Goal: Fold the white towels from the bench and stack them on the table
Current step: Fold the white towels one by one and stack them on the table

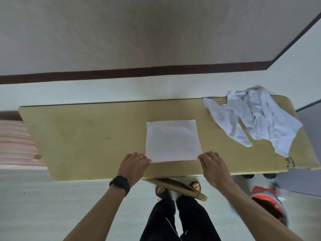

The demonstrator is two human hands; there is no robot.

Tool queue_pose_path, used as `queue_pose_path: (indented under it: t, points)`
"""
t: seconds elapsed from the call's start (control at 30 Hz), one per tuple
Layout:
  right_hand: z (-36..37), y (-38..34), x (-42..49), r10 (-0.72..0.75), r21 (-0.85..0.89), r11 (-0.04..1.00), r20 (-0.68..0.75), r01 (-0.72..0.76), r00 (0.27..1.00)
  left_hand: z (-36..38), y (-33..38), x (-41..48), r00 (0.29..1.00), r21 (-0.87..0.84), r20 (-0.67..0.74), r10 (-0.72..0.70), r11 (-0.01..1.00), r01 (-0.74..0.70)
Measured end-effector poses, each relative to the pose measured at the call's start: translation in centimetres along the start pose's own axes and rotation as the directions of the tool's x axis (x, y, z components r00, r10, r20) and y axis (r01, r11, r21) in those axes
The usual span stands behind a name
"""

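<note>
Both hands pinch the near corners of a flat, square white towel (pixel 173 140) at frame centre.
Left hand (pixel 133 165) and right hand (pixel 214 166) work on a tan wooden table (pixel 83 136); crumpled white towels (pixel 257 117) lie upper right.

We count one desk (pixel 86 136). On it we count one flat white towel (pixel 172 140) and one crumpled heap of white towels (pixel 257 119). We cannot tell how many towels make up the heap, though at least two pieces show. We count two hands, the left hand (pixel 133 166) and the right hand (pixel 215 168), each pinching one near corner of the flat white towel. We count one black wristwatch (pixel 119 184) and one ring (pixel 141 156), both on the left. Past the desk's near edge we count two sandalled feet, the left foot (pixel 160 190) and the right foot (pixel 195 186). We also count one red-orange thing (pixel 265 197) on the floor, too blurred to name, and one pink ribbed stack (pixel 15 141).
</note>
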State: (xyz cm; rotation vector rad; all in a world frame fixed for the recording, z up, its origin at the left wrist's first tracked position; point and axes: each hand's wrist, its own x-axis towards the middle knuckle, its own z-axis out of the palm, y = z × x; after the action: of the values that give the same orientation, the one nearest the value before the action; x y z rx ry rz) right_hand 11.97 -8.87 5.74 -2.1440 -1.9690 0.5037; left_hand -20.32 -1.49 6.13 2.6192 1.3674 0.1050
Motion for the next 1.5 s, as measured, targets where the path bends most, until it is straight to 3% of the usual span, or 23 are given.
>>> queue_pose_path:
  t: [0.1, 0.2, 0.27, 0.4, 0.5, 0.63, 0.73, 1.13, 1.3, 1.5]
  points:
    - [3.1, 0.9, -3.7, 0.058, 0.002, 0.998, 0.135, -0.059, 0.989, 3.1, 1.6, -3.2, 0.987, -0.074, 0.158, -0.039, 0.996, 0.051]
    - [4.2, 1.4, -5.9, 0.110, 0.032, 0.992, 0.229, -0.120, 0.967, 4.3, 2.5, -5.0, 0.971, -0.112, 0.231, -0.057, 0.990, 0.085]
    - [4.1, 1.5, -5.9, 0.142, 0.090, 0.982, 0.244, -0.168, 0.959, 4.2, 2.7, -5.1, 0.949, -0.209, 0.263, -0.176, 0.950, 0.234]
    - [2.8, 1.0, -2.5, 0.276, 0.299, 0.895, 0.210, -0.330, 0.938, 2.9, 1.7, -2.1, 0.812, -0.484, 0.399, -0.426, 0.654, 0.581]
    - [2.4, 0.9, 1.7, 0.471, 0.506, 0.709, 0.179, -0.491, 0.864, 3.2, 0.1, 1.7, 0.725, -0.630, 0.408, -0.554, 0.403, 0.663]
    - [3.0, 1.1, 5.7, 0.576, 0.648, 0.557, 0.149, -0.519, 0.804, 3.9, -1.1, 4.9, 0.666, -0.657, 0.396, -0.632, 0.311, 0.686]
    - [5.0, 1.7, 7.8, 0.606, 0.676, 0.512, 0.153, -0.530, 0.781, 5.8, -2.2, 6.1, 0.638, -0.679, 0.383, -0.668, 0.264, 0.685]
    - [6.8, 1.5, 10.1, 0.623, 0.576, 0.614, 0.066, -0.540, 0.779, 7.6, -2.6, 7.2, 0.625, -0.568, 0.325, -0.709, 0.382, 0.729]
    - [6.9, 1.6, 11.0, 0.648, 0.493, 0.634, 0.081, -0.596, 0.757, 7.7, -2.7, 7.3, 0.677, -0.514, 0.278, -0.681, 0.490, 0.704]
    - [7.2, 1.9, 11.0, 0.580, 0.407, 0.740, 0.016, -0.535, 0.814, 8.0, -2.7, 7.3, 0.704, -0.460, 0.242, -0.667, 0.560, 0.689]
